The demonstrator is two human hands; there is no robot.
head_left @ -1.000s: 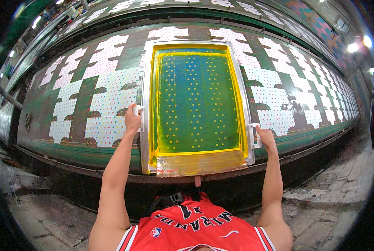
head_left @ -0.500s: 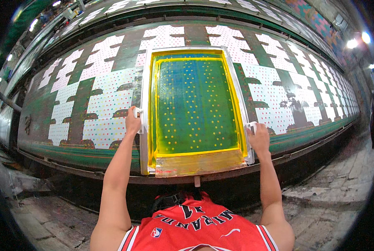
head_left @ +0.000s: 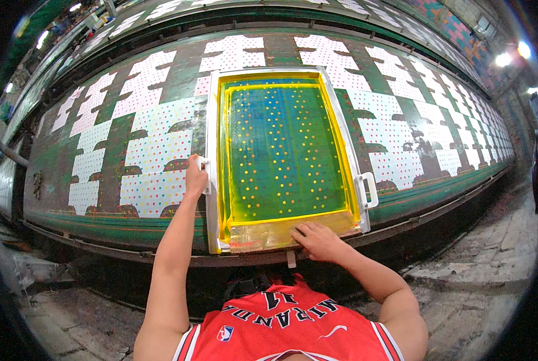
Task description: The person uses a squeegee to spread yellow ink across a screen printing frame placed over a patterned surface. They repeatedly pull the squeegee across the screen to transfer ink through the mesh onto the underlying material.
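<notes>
A screen-printing frame [head_left: 212,198] with metal sides lies on the long table in front of me. Its green mesh [head_left: 293,156] carries rows of small yellow dots, and yellow ink lines the inner edges. My left hand [head_left: 196,177] is closed around the white handle on the frame's left side. Fingers apart, my right hand [head_left: 318,240] rests on the brownish taped strip [head_left: 257,234] along the near edge. Nobody holds the white right handle [head_left: 369,190]. What lies directly under the frame is hidden.
White fabric pieces [head_left: 157,141] with coloured dots lie in rows on the green table [head_left: 52,180], both sides of the frame. Another long table with white pieces [head_left: 127,27] runs behind. Bright lamps [head_left: 503,59] shine at right. The table's near edge [head_left: 413,231] curves past me.
My right hand has let go of the right handle and moved left and nearer, onto the frame's near edge. My left hand keeps its hold on the left handle.
</notes>
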